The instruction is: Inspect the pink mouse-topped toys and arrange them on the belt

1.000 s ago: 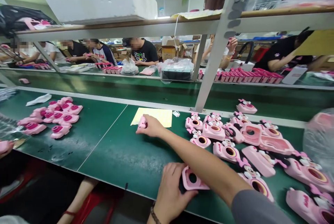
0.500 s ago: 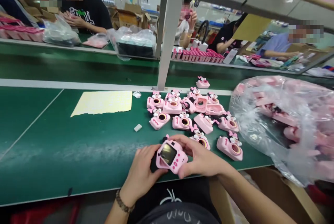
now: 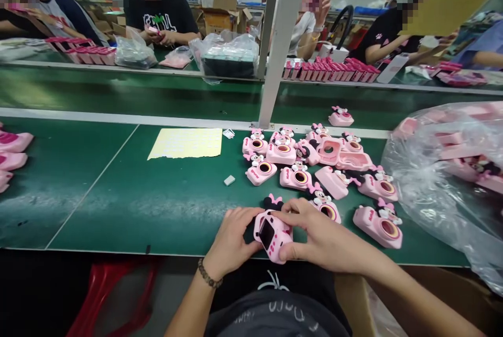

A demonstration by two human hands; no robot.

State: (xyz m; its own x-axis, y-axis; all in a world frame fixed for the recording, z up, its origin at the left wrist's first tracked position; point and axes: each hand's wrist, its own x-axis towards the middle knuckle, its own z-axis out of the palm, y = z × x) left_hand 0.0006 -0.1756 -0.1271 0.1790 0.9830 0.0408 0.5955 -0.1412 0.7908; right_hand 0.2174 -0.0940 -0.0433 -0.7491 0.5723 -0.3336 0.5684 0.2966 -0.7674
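Above the front edge of the green table, both my hands hold a pink toy camera (image 3: 275,242) with a dark screen and dark pink buttons facing me. My left hand (image 3: 236,237) grips its left side, thumb at the lower edge. With thumb and fingers, my right hand (image 3: 312,232) clasps the right side. The body looks tilted within its pink cover, and a black-and-pink bow (image 3: 273,202) sticks up behind it. Just beyond my right hand stands another pink toy camera (image 3: 327,211), partly hidden by that hand.
Several pink cameras and open covers (image 3: 329,152) spread behind my hands. A clear plastic bag (image 3: 440,185) of pink parts bulges at the right. A yellow sheet (image 3: 186,143) and a small grey block (image 3: 229,180) lie left of centre. A metal post (image 3: 277,43) rises behind; people work beyond.
The view has swung left, bringing pink pieces at the far left into sight. The held camera has turned so its screen faces more sideways, and its body sits more askew in the cover.
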